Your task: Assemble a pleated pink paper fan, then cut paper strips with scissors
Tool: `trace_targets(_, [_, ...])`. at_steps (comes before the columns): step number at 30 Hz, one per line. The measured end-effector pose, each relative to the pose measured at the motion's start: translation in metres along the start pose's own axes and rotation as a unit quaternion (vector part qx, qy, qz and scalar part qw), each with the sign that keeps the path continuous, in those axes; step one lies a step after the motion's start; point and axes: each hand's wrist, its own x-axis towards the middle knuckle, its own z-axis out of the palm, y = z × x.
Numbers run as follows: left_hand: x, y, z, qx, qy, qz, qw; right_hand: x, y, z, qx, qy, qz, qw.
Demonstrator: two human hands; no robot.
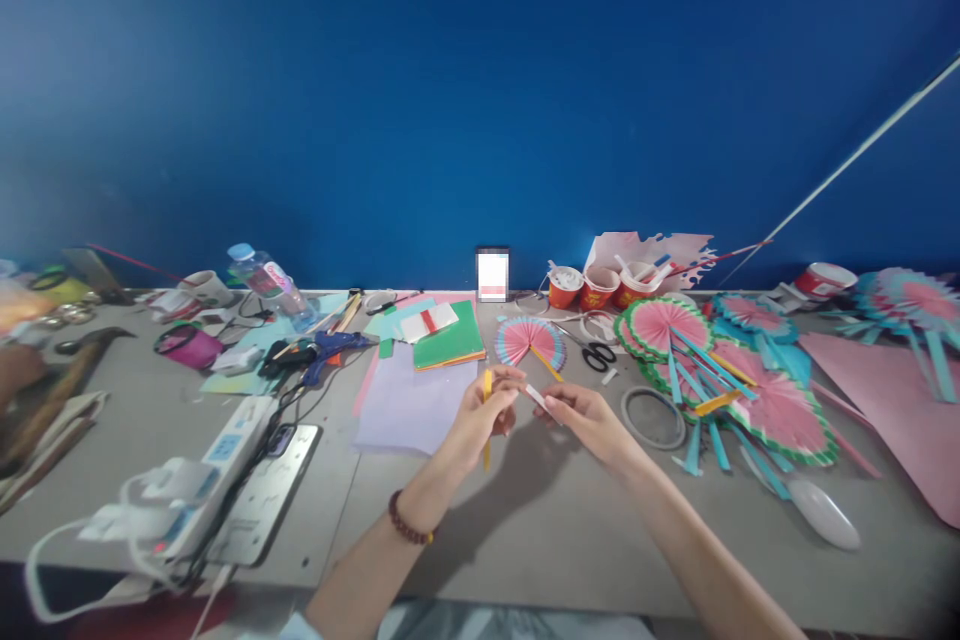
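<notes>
My left hand (484,410) is closed on a narrow yellow strip (487,460), which sticks out above and below the fingers. Pinched in my right hand (581,415) is a small white strip (535,396), its upper end close to my left fingertips. Whether the left fingers touch it, I cannot tell. Just beyond both hands lies a pleated pink and blue paper fan (529,338) with a yellow stick. Black-handled scissors (600,356) rest to its right. A grey roll of tape (652,417) lies beside my right wrist.
Several pleated fans (675,330) are piled on the right. Red paper cups (562,287) stand along the blue wall. To the left are colored paper sheets (416,405), a blue glue gun (330,345), a bottle (270,282), a phone (266,495), a power strip (225,465) and a hammer (82,355).
</notes>
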Motion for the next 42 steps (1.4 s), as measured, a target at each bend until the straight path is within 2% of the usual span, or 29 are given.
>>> trace_targets(5, [0.008, -0.010, -0.005, 0.023, -0.006, -0.012, 1.000, 0.002, 0.002, 0.006, 0.010, 0.016, 0.013, 1.000])
trace_targets(11, [0.024, -0.010, -0.020, 0.037, -0.029, -0.002, 0.999, -0.002, -0.002, 0.005, -0.023, -0.002, 0.011, 1.000])
trace_targets(18, [0.027, 0.002, -0.022, 0.129, 0.009, 0.047, 0.990, 0.004, -0.011, 0.012, -0.120, 0.017, -0.038, 0.992])
trace_targets(22, [0.027, 0.010, -0.032, 0.274, 0.045, 0.123, 0.953, 0.010, -0.020, 0.001, -0.196, 0.058, -0.107, 0.973])
trace_targets(25, [0.032, 0.017, -0.038, 0.340, 0.076, 0.155, 0.924, 0.017, -0.029, -0.010, -0.190, 0.116, -0.144, 0.964])
trace_targets(27, [0.038, 0.024, -0.035, 0.314, 0.062, 0.158, 0.934, 0.024, -0.035, -0.012, -0.149, 0.131, -0.163, 0.967])
trace_targets(31, [0.048, 0.035, -0.013, 0.194, 0.010, 0.145, 0.970, 0.041, -0.038, 0.000, -0.054, 0.078, -0.169, 0.981])
trace_targets(34, [0.053, 0.036, -0.002, 0.156, -0.034, 0.128, 0.979, 0.053, -0.033, 0.012, -0.013, 0.056, -0.146, 0.988])
trace_targets(42, [0.072, 0.016, -0.016, 0.138, -0.041, 0.091, 0.985, 0.071, -0.011, 0.014, 0.029, 0.042, -0.112, 0.992])
